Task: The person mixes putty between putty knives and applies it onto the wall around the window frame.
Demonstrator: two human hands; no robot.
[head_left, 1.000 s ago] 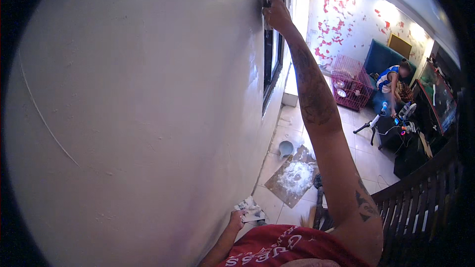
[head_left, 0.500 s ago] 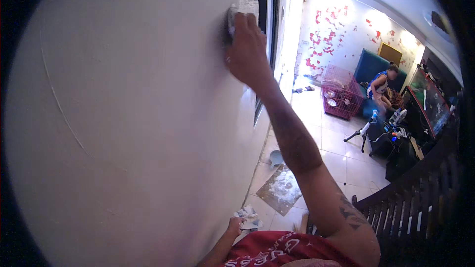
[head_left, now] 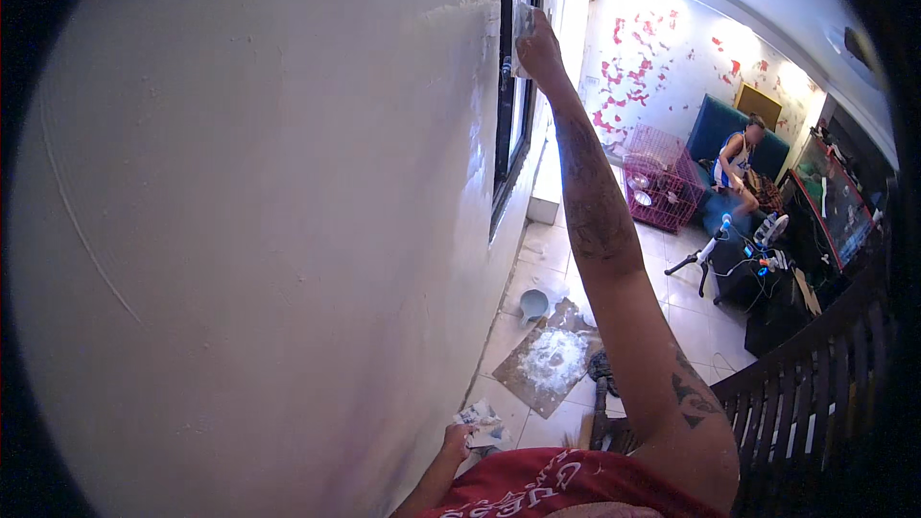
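My right hand [head_left: 541, 50] is closed round a flat, pale putty scraper [head_left: 520, 34], stretched out beside the dark window frame [head_left: 506, 115]. The scraper's blade stands upright over the frame, past the edge of the grey-white wall [head_left: 288, 192]. A thin, rough smear of white putty [head_left: 465, 6] lies on the wall left of the frame. Low down near my red shirt, my left hand [head_left: 459, 440] grips a flat plate smeared with white putty [head_left: 484, 423]. That hand's fingers are partly hidden under the plate.
A grey-blue pail [head_left: 534, 304] and a board with white powder [head_left: 552, 360] lie on the tiled floor. Dark slatted railing [head_left: 815, 374] runs along the lower right. Farther off are a pink wire cage [head_left: 662, 182], a seated person [head_left: 737, 158] and a small tripod [head_left: 708, 247].
My right hand has moved right, off the wall and over the window frame, with the scraper. The putty patch there is now thinner and spread leftward. The left hand has hardly moved.
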